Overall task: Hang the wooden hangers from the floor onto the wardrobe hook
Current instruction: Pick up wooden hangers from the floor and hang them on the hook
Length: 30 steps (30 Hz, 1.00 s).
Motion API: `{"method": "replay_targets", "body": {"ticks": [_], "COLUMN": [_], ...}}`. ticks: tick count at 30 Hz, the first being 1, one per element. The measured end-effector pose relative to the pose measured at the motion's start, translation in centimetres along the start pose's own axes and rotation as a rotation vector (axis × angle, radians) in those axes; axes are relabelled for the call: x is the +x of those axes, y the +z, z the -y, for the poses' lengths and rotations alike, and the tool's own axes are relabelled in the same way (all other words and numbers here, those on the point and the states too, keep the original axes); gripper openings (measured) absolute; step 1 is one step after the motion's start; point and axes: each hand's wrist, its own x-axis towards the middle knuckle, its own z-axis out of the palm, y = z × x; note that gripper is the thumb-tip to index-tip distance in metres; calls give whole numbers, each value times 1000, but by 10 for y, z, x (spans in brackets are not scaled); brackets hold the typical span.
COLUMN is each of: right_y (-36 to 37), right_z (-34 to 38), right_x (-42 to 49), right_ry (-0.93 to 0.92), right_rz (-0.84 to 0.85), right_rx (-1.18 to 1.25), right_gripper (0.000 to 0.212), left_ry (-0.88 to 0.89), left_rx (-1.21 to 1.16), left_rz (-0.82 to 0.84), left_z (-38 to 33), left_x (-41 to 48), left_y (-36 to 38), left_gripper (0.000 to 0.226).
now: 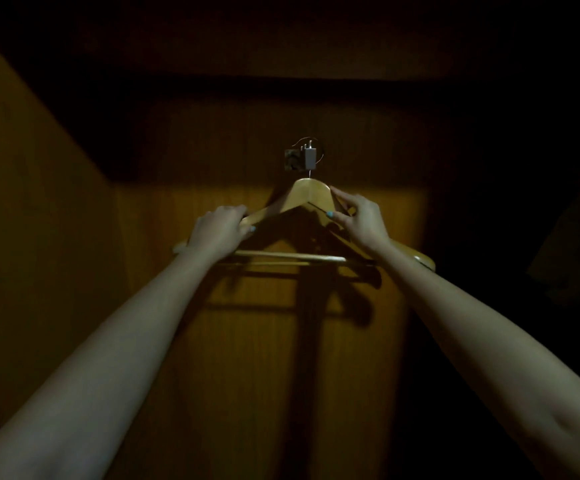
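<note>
A wooden hanger (pixel 307 197) with a straight crossbar hangs by its thin wire from the metal wardrobe hook (pixel 305 157) on the back panel. My left hand (pixel 220 228) grips the hanger's left arm. The fingers of my right hand (pixel 358 216) pinch its right arm close to the peak. Behind this hanger a second crossbar (pixel 281 264) shows faintly; whether it belongs to another hanger or is only a shadow I cannot tell in the dim light.
The wardrobe's wooden back panel (pixel 247 358) is lit in the middle. A side wall (pixel 39 220) stands at the left. A dark shelf or top edge (pixel 281 84) runs above the hook. The right side is black.
</note>
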Motion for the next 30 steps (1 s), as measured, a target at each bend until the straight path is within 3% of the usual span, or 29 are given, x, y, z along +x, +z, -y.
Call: {"method": "replay_targets", "body": {"ticks": [6, 15, 20, 30], "right_y": [26, 52, 59, 55], "right_z": [-4, -24, -29, -32], "right_x": [23, 6, 9, 7], "right_ry": [83, 13, -83, -62], "right_rz": [92, -27, -122, 16], "right_rx": [-144, -241, -433, -566], "right_gripper": [55, 54, 52, 71], "left_ry": [-59, -5, -46, -192], "left_rx": [-39, -50, -85, -167], "left_rz": [-11, -151, -178, -173], "left_z": [19, 24, 24, 11], "left_x": [16, -3, 2, -3], "left_y": [32, 71, 77, 85], "left_gripper": [28, 26, 32, 37]}}
